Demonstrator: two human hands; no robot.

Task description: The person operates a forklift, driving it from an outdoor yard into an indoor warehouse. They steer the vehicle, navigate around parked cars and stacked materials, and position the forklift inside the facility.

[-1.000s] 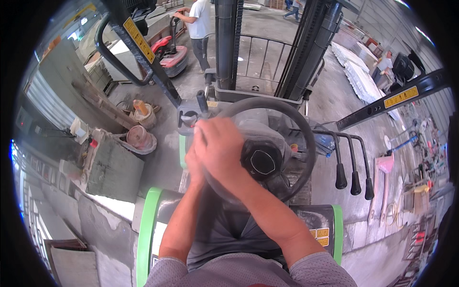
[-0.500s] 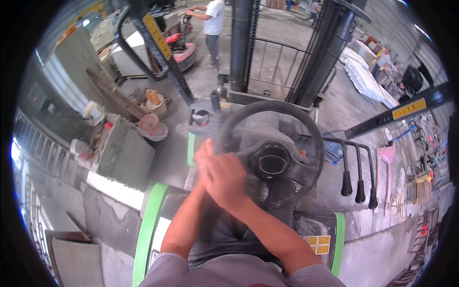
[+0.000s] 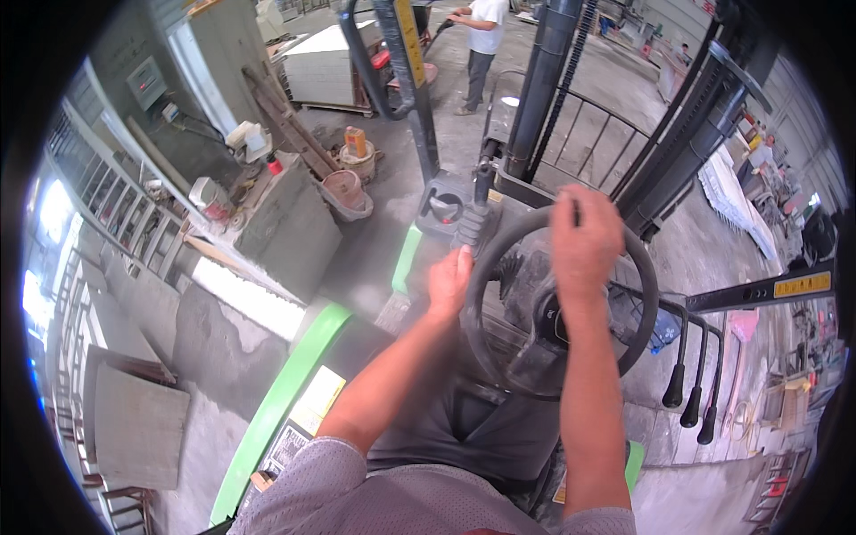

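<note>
A black steering wheel (image 3: 474,308) stands in front of me, its hub partly covered by my right forearm. My right hand (image 3: 588,241) is closed around the top of its rim, with fingers curled. My left hand (image 3: 448,281) is just left of the wheel, thumb pointing up, its other fingers hidden. Beyond that thumb is a ribbed grey rubber boot (image 3: 471,223) at the base of a dark upright lever (image 3: 483,178). I cannot tell whether the left hand touches it. Three black-knobbed control levers (image 3: 690,412) hang to the right of the wheel.
A forklift mast (image 3: 544,89) rises ahead, with a barred guard (image 3: 593,134). Ahead, a person in a white shirt (image 3: 484,36) stands beside a red machine. Buckets (image 3: 346,192) and a cluttered ledge (image 3: 267,201) lie left. A green body panel (image 3: 281,415) curves beside me.
My hands were together left of the wheel and have parted: the right went onto the wheel's top, the left stayed on its left side. The view has turned left.
</note>
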